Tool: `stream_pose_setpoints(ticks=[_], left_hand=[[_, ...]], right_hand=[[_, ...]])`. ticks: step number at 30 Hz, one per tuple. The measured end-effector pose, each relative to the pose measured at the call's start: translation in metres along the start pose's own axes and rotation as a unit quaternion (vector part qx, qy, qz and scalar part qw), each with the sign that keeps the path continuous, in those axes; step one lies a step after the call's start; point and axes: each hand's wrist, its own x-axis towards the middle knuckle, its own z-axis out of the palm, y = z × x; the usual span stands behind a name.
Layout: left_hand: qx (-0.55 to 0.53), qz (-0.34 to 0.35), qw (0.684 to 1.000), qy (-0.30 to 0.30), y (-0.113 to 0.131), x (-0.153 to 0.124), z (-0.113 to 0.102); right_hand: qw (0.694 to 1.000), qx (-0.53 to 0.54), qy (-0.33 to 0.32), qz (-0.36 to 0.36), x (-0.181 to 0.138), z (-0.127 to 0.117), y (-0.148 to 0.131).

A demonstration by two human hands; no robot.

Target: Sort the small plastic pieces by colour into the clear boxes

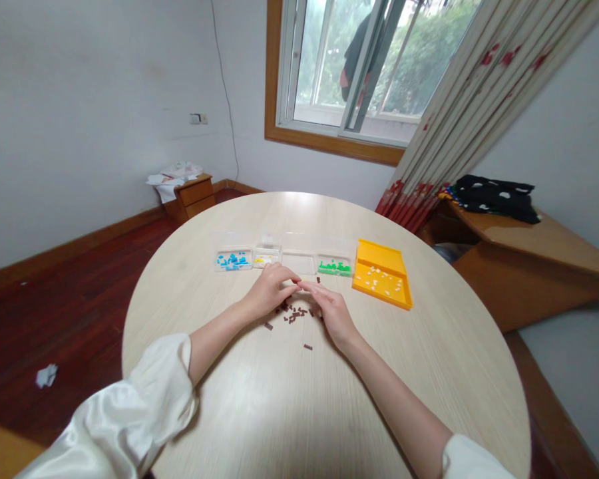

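Around the middle of the table, my left hand [271, 290] and my right hand [333, 315] meet at their fingertips. Thumb and index finger come together in a pinch on each hand. Whatever lies between the fingertips is too small to make out. Small dark brown toy bricks [296, 314] lie scattered just below and between my hands. One flat brown piece [308, 346] is apart from the pile, nearer to me, and another brown piece [269, 326] lies by my left wrist. A brown brick [318, 280] sits beyond my right fingers.
Behind my hands stand open clear boxes: one with blue bricks [234, 260], one with yellow and white pieces [265, 260], a clear box [299, 263] without visible bricks, and one with green bricks [335, 266]. A yellow case [381, 293] holds white pieces on the round table [259, 406].
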Motion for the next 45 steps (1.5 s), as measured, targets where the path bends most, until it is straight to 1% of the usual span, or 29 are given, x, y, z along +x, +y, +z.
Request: stream_pose_setpoints(ticks=[2,3,5,7,10,13,17,21,26,29,33,39,42,45], left_hand=[[0.003,0.0,1.0,0.015,-0.002,0.0,0.0],[0.005,-0.001,1.0,0.024,-0.004,0.001,0.0],[0.015,-0.008,0.999,0.049,-0.008,0.001,-0.001],[0.033,-0.025,0.996,0.082,-0.014,0.003,-0.004],[0.079,-0.071,0.987,0.118,-0.024,0.005,-0.011],[0.123,-0.122,0.978,0.118,-0.034,0.006,-0.019],[0.161,-0.151,0.97,0.105,-0.041,0.006,-0.025],[0.187,-0.158,0.965,0.093,-0.043,0.006,-0.026],[0.205,-0.163,0.962,0.077,-0.047,0.004,-0.023],[0.204,-0.16,0.962,0.08,-0.05,0.004,-0.021],[0.191,-0.137,0.968,0.086,-0.046,0.003,-0.017],[0.169,-0.085,0.979,0.077,-0.032,0.002,-0.009],[0.151,-0.068,0.984,0.064,-0.028,0.001,-0.006],[0.126,-0.051,0.99,0.031,-0.025,0.001,-0.004]], right_hand=[[1.0,0.002,0.005,-0.004,0.0,-0.001,0.0],[1.0,-0.022,0.013,-0.015,0.001,-0.002,0.001],[0.99,-0.127,0.038,-0.05,0.0,-0.003,0.003],[0.958,-0.268,0.059,-0.089,-0.001,-0.004,0.006],[0.896,-0.426,0.05,-0.115,-0.002,-0.002,0.011],[0.855,-0.505,0.042,-0.106,-0.003,0.001,0.016],[0.835,-0.541,0.032,-0.092,-0.002,0.004,0.017],[0.835,-0.544,0.019,-0.084,-0.002,0.004,0.014],[0.856,-0.506,0.045,-0.094,-0.001,0.002,0.014],[0.864,-0.49,0.053,-0.102,0.0,0.001,0.015],[0.864,-0.492,0.056,-0.09,0.001,0.0,0.016],[0.848,-0.525,0.027,-0.069,0.0,0.001,0.015],[0.856,-0.513,0.029,-0.066,-0.001,0.001,0.014],[0.871,-0.484,0.037,-0.076,0.0,0.0,0.014]])
